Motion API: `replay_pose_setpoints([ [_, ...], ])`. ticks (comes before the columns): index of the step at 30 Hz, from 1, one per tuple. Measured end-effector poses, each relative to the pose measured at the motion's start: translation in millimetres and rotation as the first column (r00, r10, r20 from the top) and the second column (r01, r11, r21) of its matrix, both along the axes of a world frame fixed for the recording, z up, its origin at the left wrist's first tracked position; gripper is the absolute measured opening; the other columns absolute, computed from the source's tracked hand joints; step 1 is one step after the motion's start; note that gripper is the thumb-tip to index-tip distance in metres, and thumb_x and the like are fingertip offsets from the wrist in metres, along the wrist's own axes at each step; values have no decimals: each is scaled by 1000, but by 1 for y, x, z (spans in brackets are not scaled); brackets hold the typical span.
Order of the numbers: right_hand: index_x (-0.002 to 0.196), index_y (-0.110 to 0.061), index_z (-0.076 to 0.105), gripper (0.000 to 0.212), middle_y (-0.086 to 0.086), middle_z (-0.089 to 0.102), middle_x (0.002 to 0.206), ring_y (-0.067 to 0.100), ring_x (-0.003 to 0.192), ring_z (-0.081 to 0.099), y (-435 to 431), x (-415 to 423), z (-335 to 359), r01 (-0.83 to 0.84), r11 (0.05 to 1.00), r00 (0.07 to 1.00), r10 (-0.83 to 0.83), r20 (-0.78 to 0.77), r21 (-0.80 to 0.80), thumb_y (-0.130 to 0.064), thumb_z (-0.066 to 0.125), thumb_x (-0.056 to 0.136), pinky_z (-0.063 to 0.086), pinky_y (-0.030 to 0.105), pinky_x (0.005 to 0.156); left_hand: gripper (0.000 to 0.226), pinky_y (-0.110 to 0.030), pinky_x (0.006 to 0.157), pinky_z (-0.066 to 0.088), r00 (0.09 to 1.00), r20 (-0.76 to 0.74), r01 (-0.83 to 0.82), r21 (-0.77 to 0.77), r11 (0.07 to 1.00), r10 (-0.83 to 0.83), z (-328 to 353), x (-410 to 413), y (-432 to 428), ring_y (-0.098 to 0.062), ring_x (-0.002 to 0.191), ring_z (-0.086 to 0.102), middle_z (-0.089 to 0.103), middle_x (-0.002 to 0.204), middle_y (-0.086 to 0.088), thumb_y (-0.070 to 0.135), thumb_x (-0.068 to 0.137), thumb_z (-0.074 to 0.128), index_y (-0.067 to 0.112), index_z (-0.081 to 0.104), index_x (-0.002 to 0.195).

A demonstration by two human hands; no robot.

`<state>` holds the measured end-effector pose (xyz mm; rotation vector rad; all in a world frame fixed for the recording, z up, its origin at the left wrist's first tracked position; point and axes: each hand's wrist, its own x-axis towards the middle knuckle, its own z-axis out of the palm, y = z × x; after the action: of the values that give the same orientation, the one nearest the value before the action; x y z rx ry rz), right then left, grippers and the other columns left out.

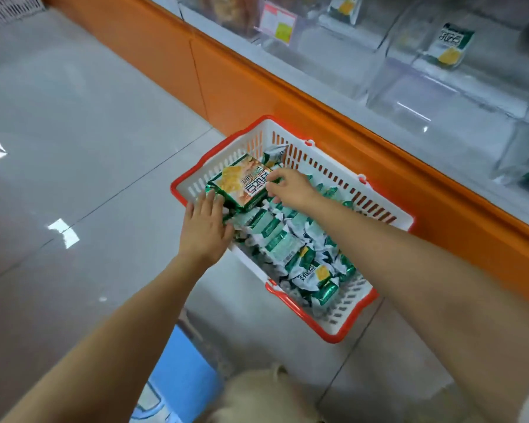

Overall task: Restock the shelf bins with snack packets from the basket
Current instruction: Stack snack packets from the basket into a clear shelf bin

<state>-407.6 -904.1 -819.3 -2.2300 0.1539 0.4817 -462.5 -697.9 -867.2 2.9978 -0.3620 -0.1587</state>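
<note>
A white slatted plastic basket with a red rim (342,334) is set on the grey tiled floor (74,132), just beside the orange shelf base (257,96). It is filled with small green-and-white snack packets (275,242). At its far left corner a larger green-and-orange snack bag (242,186) is laid on top. The bag's right edge is pinched by the curled fingers of the right hand (287,186); its near left edge is touched by the outstretched fingers of the left hand (206,227). One packet (451,45) is seen in the clear plastic shelf bins (440,96).
</note>
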Motion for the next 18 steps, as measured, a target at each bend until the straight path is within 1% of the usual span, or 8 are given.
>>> replay_pose_setpoints([
  [3, 137, -10, 43, 41, 16, 62, 101, 25, 68, 60, 18, 7, -20, 73, 994, 984, -59, -166, 78, -23, 54, 100, 51, 39, 64, 71, -44, 122, -5, 1000, 18, -3, 23, 1000, 3, -12, -2, 10, -27, 152, -1, 9, 164, -11, 51, 100, 30, 12, 13, 157],
  [5, 148, -11, 25, 58, 21, 57, 115, 22, 66, 56, 28, 10, -29, 143, 981, 963, -108, -247, 130, -23, 55, 100, 48, 33, 58, 74, -45, 122, -3, 999, 48, -21, 11, 1000, 21, -18, -2, 13, -28, 152, 1, 14, 164, -11, 56, 96, 24, 12, 17, 156],
  [7, 154, -16, 5, 74, 21, 41, 145, 31, 97, 62, 40, 14, -38, 191, 974, 956, -155, -247, 126, -26, 54, 100, 56, 37, 71, 81, -43, 122, -6, 998, 56, -30, -23, 999, 31, -21, -2, 13, -28, 152, 2, 15, 163, -12, 58, 91, 16, 10, 19, 156],
  [9, 155, -15, -8, 84, 16, 29, 156, 37, 127, 48, 54, 13, -41, 182, 983, 967, -171, -187, 39, -31, 53, 100, 49, 43, 97, 83, -39, 121, -12, 997, 64, -32, -61, 998, 36, -23, -3, 12, -28, 152, 2, 15, 163, -13, 58, 89, 14, 8, 19, 156],
  [11, 154, -11, -7, 88, 19, 34, 152, 38, 129, 45, 68, 13, -44, 239, 971, 958, -234, -166, 10, -34, 56, 97, 43, 41, 98, 82, -37, 120, -15, 997, 71, -33, -82, 996, 39, -24, -3, 12, -27, 152, 2, 16, 163, -13, 57, 90, 15, 7, 19, 156],
  [14, 139, -10, 14, 74, 21, 45, 134, 35, 102, 49, 83, 17, -48, 468, 877, 876, -443, -193, 109, -29, 67, 90, 41, 36, 79, 82, -35, 119, -17, 997, 72, -28, -96, 995, 35, -22, -4, 12, -28, 152, 3, 16, 163, -14, 56, 90, 16, 6, 19, 155],
  [16, 134, -13, 19, 72, 20, 42, 134, 32, 95, 45, 83, 19, -49, 602, 774, 796, -560, -231, 198, -18, 72, 85, 39, 30, 76, 83, -34, 119, -19, 997, 69, -25, -99, 995, 32, -21, -5, 12, -27, 152, 2, 14, 163, -14, 55, 90, 16, 5, 18, 155],
  [18, 136, -17, 21, 77, 18, 35, 140, 31, 100, 47, 79, 22, -49, 668, 696, 744, -616, -258, 264, -6, 74, 81, 40, 26, 76, 82, -34, 119, -18, 997, 70, -23, -100, 995, 30, -22, -5, 13, -27, 152, 2, 14, 163, -14, 55, 91, 16, 5, 17, 156],
])
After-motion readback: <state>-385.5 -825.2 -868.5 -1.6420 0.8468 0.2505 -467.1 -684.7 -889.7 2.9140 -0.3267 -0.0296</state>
